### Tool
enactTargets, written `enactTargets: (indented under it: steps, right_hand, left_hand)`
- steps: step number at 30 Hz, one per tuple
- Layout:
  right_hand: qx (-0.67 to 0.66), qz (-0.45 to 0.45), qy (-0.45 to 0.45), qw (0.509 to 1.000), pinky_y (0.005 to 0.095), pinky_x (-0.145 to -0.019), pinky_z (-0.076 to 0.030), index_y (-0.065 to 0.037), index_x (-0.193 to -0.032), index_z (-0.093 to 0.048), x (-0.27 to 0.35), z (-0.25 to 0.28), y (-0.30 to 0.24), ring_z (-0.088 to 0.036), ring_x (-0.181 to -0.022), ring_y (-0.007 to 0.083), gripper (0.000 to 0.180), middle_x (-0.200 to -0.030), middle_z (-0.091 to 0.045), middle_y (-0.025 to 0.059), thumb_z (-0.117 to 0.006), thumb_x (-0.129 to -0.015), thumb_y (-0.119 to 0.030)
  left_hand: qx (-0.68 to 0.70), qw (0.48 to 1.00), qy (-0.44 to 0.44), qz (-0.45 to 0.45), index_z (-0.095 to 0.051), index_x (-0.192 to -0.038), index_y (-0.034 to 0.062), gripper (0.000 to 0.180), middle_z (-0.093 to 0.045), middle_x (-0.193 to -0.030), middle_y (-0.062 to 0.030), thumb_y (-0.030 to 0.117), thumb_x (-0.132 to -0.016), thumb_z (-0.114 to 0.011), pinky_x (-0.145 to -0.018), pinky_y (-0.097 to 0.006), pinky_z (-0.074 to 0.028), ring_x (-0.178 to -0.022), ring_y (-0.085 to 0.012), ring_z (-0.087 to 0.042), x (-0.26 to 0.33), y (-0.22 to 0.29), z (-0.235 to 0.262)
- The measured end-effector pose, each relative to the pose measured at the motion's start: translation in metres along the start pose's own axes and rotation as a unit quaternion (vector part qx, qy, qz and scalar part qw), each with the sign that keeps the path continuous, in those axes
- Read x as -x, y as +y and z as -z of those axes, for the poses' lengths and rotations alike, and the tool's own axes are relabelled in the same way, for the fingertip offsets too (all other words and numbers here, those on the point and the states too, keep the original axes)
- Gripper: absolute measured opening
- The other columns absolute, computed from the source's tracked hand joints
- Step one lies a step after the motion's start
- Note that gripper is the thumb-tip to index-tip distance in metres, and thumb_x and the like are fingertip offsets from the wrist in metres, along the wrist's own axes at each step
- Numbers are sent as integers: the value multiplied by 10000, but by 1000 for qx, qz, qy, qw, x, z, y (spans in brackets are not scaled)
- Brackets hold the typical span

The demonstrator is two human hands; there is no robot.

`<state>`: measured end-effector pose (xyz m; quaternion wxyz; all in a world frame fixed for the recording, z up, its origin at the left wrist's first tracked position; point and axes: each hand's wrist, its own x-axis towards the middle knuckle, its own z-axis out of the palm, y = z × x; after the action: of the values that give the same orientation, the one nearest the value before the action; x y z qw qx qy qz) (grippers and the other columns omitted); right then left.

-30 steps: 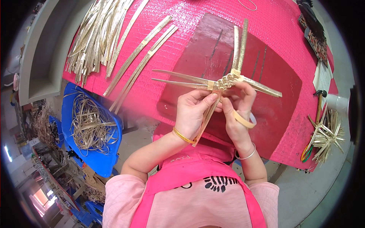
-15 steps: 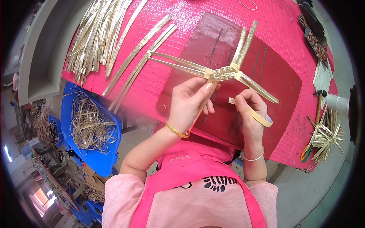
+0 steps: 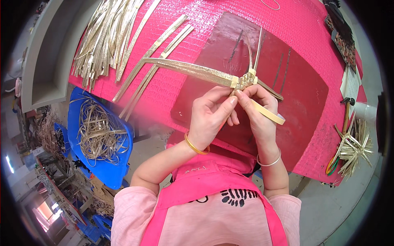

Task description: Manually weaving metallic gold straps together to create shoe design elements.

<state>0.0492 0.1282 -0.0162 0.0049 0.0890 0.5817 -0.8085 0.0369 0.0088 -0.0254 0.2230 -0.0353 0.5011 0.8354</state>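
A woven piece of gold straps is held over the dark red mat, its knotted middle at my fingertips. Long flat gold straps run from it to the left, thinner ones stick up at the far side, and more go to the right. Pale tape bands wrap the straps beside the knot. My left hand is closed, pinching the piece's near edge. Against the same edge presses my right hand, its thumb and finger together, with a roll of cream tape looped round its fingers. The tape's loose end is hidden between the fingertips.
The dark red mat lies on a pink-covered table. Loose gold straps are piled at the far left. A blue bin of strap scraps stands left of the table. At right are a hammer and a gold strap bundle.
My right hand has moved up and left, bringing the tape end to the woven piece. The piece has turned in my left hand, so its straps point differently.
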Motion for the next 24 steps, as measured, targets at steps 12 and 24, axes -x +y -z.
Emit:
enactTargets:
  steps: [12, 24]
  right_hand:
    - [-22, 86, 103, 991, 237, -714, -410, -8, -863, -524, 22, 6, 22, -510, -796, 118, 161, -856, -537, 37, -560, -782, -142]
    - [166, 150, 86, 971, 282, -696, -343, -43, -738, -565, 14, -4, -1, -474, -708, 173, 124, -747, -539, 34, -639, -640, -58]
  left_hand:
    - [320, 902, -159, 240, -504, -950, 1, 166, -510, -620, -68, 91, -813, -480, -339, -171, -355, -395, -104, -456, -10, 12, 2]
    - [-232, 954, -37, -187, -580, -816, -40, 105, -556, -752, -78, -7, -717, -571, -672, -227, -424, -731, -151, -539, 0, 30, -1]
